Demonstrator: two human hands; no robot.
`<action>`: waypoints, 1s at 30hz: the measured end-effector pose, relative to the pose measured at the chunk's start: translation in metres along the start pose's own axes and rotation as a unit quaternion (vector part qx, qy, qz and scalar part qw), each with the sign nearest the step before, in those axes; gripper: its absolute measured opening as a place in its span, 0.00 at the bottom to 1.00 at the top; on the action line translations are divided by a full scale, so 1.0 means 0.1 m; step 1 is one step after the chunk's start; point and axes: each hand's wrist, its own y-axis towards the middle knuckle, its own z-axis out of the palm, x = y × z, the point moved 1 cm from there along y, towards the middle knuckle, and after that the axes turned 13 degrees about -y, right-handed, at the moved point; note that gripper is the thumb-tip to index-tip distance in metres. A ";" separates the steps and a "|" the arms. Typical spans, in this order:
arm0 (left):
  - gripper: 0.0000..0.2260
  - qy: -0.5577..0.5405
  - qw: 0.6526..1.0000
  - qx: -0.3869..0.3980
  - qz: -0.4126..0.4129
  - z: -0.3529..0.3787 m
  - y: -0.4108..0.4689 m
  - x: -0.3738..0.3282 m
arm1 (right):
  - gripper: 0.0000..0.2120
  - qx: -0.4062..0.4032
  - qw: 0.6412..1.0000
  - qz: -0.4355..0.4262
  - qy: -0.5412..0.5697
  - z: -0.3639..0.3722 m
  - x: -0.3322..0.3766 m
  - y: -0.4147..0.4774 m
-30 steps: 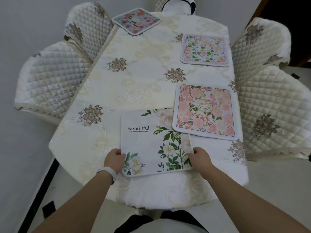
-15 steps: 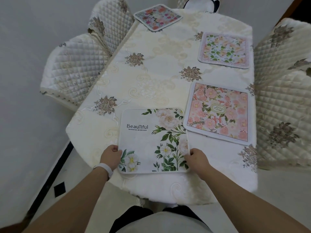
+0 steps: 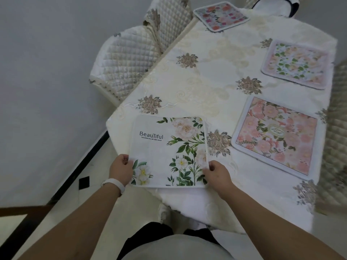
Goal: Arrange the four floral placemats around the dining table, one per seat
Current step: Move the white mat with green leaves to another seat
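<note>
Placement of the last mat: your left hand (image 3: pixel 121 170) and right hand (image 3: pixel 216 172) pinch the white "Beautiful" placemat (image 3: pixel 169 151) by its near corners at the table's (image 3: pixel 216 87) near-left corner. Next, probably square it, then release.

A cream tablecloth (image 3: pixel 216 87) with brownish embroidered flower clusters fills the centre and right of the frame, its edge hanging down at lower centre. Two quilted chairs (image 3: pixel 129 59) stand at the upper left, tucked against the cloth. Another quilted chair (image 3: pixel 336 139) runs down the right edge, blurred. At the top right a white thing with a dark rim (image 3: pixel 276 6) shows; what it is cannot be told. A black strip (image 3: pixel 75 166) crosses the pale floor (image 3: pixel 62 199) at lower left.
</note>
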 end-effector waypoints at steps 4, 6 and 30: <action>0.04 -0.029 0.999 -0.016 -0.005 -0.19 0.03 0.05 | 0.11 0.000 1.000 -0.026 -0.008 0.10 0.19 0.02; 0.04 -0.039 0.999 -0.023 -0.002 -0.28 0.07 0.06 | 0.09 -0.001 0.999 -0.030 -0.013 0.16 0.31 0.04; 0.07 -0.287 0.957 0.018 0.020 -3.31 1.83 0.35 | 0.07 -0.073 0.993 -0.091 -0.010 2.21 3.29 -0.26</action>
